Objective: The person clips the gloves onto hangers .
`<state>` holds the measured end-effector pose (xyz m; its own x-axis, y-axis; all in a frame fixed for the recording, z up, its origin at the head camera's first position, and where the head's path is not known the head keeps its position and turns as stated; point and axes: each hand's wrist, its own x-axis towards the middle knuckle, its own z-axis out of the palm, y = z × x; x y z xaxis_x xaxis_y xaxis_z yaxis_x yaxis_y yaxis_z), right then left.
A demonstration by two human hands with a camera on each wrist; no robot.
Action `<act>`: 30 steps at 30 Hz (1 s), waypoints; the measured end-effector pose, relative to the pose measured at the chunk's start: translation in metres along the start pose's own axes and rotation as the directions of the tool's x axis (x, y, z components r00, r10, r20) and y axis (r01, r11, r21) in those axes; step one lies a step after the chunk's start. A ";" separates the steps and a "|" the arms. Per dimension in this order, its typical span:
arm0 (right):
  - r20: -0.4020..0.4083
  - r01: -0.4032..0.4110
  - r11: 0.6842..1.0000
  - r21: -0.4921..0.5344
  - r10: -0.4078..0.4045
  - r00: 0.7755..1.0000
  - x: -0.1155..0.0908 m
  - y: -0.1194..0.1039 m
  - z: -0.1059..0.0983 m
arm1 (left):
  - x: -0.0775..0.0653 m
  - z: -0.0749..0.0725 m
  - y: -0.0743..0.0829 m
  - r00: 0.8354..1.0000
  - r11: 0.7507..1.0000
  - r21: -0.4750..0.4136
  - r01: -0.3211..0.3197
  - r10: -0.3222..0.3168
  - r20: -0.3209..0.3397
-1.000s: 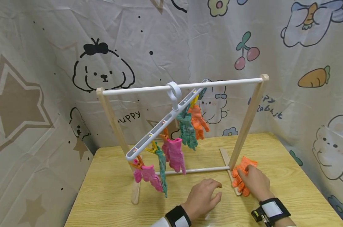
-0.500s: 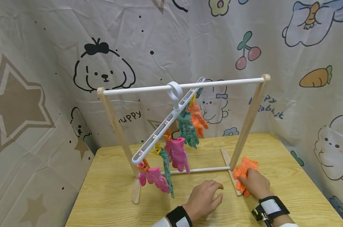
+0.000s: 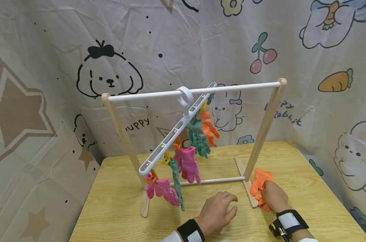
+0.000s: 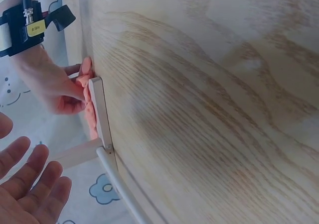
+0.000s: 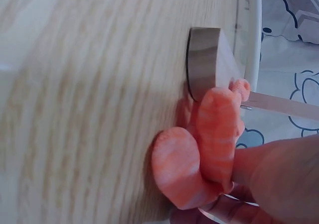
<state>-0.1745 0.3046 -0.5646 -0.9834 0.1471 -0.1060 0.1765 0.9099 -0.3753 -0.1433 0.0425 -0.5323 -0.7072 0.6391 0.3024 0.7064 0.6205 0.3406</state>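
Note:
My right hand (image 3: 275, 197) pinches a small orange knit glove (image 3: 262, 175) at the right foot of the wooden stand. In the right wrist view, the glove's fingers (image 5: 217, 134) bulge out between the thumb and the fingers underneath. My left hand (image 3: 217, 212) hovers near the table's front with relaxed, slightly bent fingers, holding nothing. A grey clip hanger (image 3: 166, 143) hangs from the stand's white rod. Clipped to it are a near pink glove (image 3: 164, 192), a green glove (image 3: 176, 179), a middle pink glove (image 3: 189, 164), another green glove (image 3: 198, 137) and a hanging orange glove (image 3: 209, 127).
The wooden stand (image 3: 264, 131) spans the table, its white top rod (image 3: 237, 88) over a lower rod (image 3: 220, 180). Its right foot (image 3: 251, 196) lies beside the loose glove. A printed curtain (image 3: 171, 40) surrounds the wood-grain table (image 3: 116, 208).
The hanger has swung a little, its near end to the right. My right hand has closed on the loose orange glove, which has bunched and shifted slightly. The left hand stays almost still.

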 end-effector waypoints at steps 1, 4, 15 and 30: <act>-0.009 0.008 1.000 -0.001 -0.008 1.000 0.000 0.000 0.001 | 0.000 0.000 0.000 1.000 1.000 0.000 0.000 0.000 0.002; -0.037 0.035 0.999 0.008 -0.034 0.999 0.001 0.002 0.003 | 0.000 0.001 0.000 1.000 1.000 -0.005 0.001 -0.001 0.003; -0.107 0.079 0.996 0.029 -0.075 0.991 -0.001 0.008 0.011 | 0.004 0.002 0.003 1.000 1.000 -0.026 -0.001 0.001 -0.004; -0.088 0.071 0.992 0.104 -0.062 0.994 -0.008 0.010 0.013 | 0.007 -0.007 0.003 0.998 0.998 -0.057 0.021 -0.025 -0.064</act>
<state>-0.1643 0.3073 -0.5792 -0.9923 0.1240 -0.0007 0.1094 0.8726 -0.4760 -0.1463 0.0458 -0.5228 -0.7248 0.5934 0.3499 0.6885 0.6067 0.3973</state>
